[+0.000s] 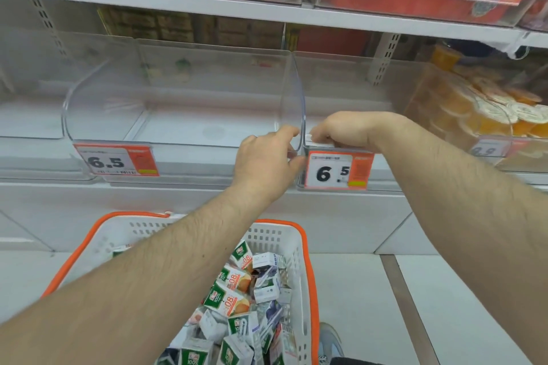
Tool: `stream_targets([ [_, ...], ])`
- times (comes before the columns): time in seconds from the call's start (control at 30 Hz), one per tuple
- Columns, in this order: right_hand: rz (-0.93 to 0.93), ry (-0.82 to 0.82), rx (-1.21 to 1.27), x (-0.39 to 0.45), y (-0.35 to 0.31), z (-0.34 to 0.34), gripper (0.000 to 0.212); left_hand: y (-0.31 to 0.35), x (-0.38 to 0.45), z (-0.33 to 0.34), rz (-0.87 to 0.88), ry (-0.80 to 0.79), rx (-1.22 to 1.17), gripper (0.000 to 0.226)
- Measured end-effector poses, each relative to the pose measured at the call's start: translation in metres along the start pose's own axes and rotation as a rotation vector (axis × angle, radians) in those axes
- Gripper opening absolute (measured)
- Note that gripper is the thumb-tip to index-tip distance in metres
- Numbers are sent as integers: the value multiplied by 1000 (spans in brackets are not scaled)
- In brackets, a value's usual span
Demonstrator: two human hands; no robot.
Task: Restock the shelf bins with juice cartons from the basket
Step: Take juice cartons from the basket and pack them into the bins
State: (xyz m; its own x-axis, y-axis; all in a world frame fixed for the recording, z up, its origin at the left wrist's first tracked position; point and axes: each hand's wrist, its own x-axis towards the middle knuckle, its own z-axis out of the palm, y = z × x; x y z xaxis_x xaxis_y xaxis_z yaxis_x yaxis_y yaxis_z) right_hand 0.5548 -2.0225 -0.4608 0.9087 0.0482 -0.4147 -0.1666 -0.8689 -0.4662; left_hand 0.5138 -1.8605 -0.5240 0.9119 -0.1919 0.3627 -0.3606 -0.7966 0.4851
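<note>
Restocking has barely begun: the two clear plastic shelf bins [178, 104] stand bare, while the small green-and-white juice cartons [234, 302] all lie heaped in the white orange-rimmed basket [293, 246] below. The left hand [265, 161] and right hand [341, 130] pinch the bins' adjoining front edges, holding no carton.

A shop aisle is shown, of the supermarket kind. White metal shelves [207, 9] are fitted with clear plastic bins [178, 115], and printed price tags [115, 160] reading 6.5, 9.8 and 16.8 with barcodes are clipped to the bin fronts. Packaged goods are stacked in the upper bins, and a white shopping basket [284, 240] with orange rim is filled with juice cartons [231, 299].
</note>
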Motion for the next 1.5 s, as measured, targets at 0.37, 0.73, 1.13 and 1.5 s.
stream_targets([
  [0.37,23,294,-286,-12,-32,19,23,-35,-36,-37,312,80,-30,39],
  [0.73,-557,239,-354,-28,-60,216,30,-210,-105,-67,-148,-709,291,55],
  [1.13,133,-521,-361,9,-14,350,144,-300,-174,24,-914,-893,42,115],
  [1.5,113,-305,-267,14,-13,365,74,-286,-183,50,-916,-528,133,90],
])
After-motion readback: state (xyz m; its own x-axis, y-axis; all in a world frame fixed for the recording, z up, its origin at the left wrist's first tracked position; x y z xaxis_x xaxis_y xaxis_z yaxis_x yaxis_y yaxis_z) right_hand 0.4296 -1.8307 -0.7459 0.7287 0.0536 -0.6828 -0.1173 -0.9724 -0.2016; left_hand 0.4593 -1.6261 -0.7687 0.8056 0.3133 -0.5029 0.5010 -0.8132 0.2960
